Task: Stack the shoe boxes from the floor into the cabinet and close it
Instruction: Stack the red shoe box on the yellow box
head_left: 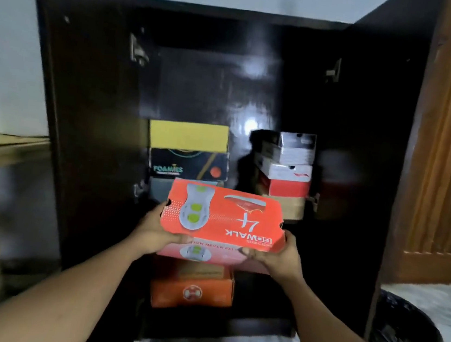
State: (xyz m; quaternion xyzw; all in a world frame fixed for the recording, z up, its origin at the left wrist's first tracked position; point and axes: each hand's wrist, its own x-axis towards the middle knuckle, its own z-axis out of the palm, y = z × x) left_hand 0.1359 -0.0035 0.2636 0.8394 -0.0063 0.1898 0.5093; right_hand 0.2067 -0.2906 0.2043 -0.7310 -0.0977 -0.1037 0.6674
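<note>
At centre frame we clasp the orange shoe box point(224, 219) at its side edges with left hand point(154, 229) and right hand point(279, 255), cabinet point(237, 14) room open above the yellow box point(188, 136).

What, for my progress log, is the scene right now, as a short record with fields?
held item: red shoe box, lid up, in front of the cabinet
left grip: hand holds the box's left end
right grip: hand holds the box's right end
cabinet: dark, both doors open
left stack: yellow box on top of Foamies box
right stack: several boxes
lower level: orange box, below the held box
floor, right: dark basket
</note>
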